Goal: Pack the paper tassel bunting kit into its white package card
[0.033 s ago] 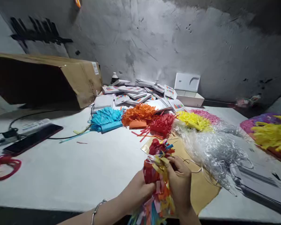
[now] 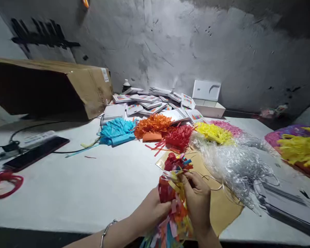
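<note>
The label point(image 2: 104, 75) on the cardboard box point(image 2: 94, 91), beyond and left of the brown sheet point(image 2: 220, 208), is too small for me to read, like the print on the flat white packs point(image 2: 146, 99) heaped behind that sheet. By the sheet's left edge my left hand point(image 2: 155, 210) wraps round the red body of a ragged paper tassel point(image 2: 166, 189), while my bent right hand point(image 2: 198, 198) pinches its yellow strips point(image 2: 180, 187). Crinkly red fringe point(image 2: 179, 137) lies just beyond the sheet, shiny silver tinsel point(image 2: 243, 165) to its right.

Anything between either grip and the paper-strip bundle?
Nothing visible: the left grip is clasped directly on the paper-strip bundle, and the right grip pinches its yellow strips. Some fingers are hidden.
</note>
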